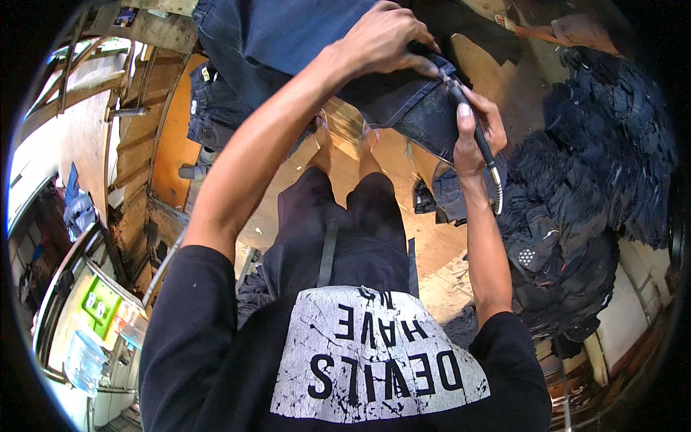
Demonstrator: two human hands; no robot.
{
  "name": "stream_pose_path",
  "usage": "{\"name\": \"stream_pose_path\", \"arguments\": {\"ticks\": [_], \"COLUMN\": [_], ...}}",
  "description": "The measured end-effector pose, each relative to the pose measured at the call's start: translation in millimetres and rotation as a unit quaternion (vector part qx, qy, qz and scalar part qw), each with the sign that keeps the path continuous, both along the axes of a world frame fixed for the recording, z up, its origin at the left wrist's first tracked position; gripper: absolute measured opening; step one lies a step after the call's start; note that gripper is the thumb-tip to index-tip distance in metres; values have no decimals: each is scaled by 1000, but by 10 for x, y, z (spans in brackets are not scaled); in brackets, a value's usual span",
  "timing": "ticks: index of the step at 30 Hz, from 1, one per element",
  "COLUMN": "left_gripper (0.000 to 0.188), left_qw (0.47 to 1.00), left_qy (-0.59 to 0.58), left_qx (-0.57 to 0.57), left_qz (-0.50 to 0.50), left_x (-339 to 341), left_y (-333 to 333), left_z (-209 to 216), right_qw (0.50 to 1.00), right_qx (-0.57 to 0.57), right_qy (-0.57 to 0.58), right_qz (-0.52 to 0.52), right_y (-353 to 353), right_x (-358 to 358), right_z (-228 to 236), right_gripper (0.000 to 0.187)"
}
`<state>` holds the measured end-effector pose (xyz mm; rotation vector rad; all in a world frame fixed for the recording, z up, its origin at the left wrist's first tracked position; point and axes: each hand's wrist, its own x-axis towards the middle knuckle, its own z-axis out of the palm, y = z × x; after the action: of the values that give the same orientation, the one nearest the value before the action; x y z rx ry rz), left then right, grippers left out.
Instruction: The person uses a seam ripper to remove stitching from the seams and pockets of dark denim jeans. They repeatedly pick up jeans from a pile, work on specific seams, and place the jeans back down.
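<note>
A pair of dark blue jeans (pixel 288 36) lies spread at the top of the view, with a darker panel and a stitched edge towards the right. My left hand (pixel 392 43) is bent over that edge, thumb and fingers closed on the cloth. A black pen-shaped rotary tool (pixel 484 147) is gripped in my right hand (pixel 479 129), slanting up and left. Its tip meets the cloth just beside my left thumb; the exact contact is too small to make out. From its lower end runs a ribbed metal-coloured hose (pixel 497 189).
A large heap of dark garments (pixel 568 216) fills the right side. Another dark garment (pixel 216 108) hangs at the left by an orange board (pixel 173 162). Another person's arm (pixel 568 32) shows at top right. A clear water bottle (pixel 85 360) stands at lower left.
</note>
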<state>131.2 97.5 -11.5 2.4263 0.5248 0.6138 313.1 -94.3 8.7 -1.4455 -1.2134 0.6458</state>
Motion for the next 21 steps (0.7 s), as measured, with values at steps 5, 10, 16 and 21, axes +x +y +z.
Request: {"name": "stream_pose_path", "arguments": {"ticks": [5, 10, 16, 21], "left_gripper": [12, 15, 16, 13], "left_qw": [997, 999, 997, 995], "left_qy": [25, 12, 36, 39], "left_qx": [-70, -53, -70, -84], "left_qz": [8, -5, 23, 32], "left_x": [328, 387, 403, 408], "left_y": [464, 572, 531, 528], "left_z": [-126, -216, -276, -259], "right_qw": [981, 950, 929, 917], "right_qx": [51, 100, 109, 107], "right_qy": [-75, -150, -135, -136], "right_qz": [172, 256, 326, 360], "right_y": [79, 298, 309, 325], "right_x": [301, 425, 408, 419], "right_z": [-41, -85, -108, -111], "right_gripper": [25, 26, 28, 28]}}
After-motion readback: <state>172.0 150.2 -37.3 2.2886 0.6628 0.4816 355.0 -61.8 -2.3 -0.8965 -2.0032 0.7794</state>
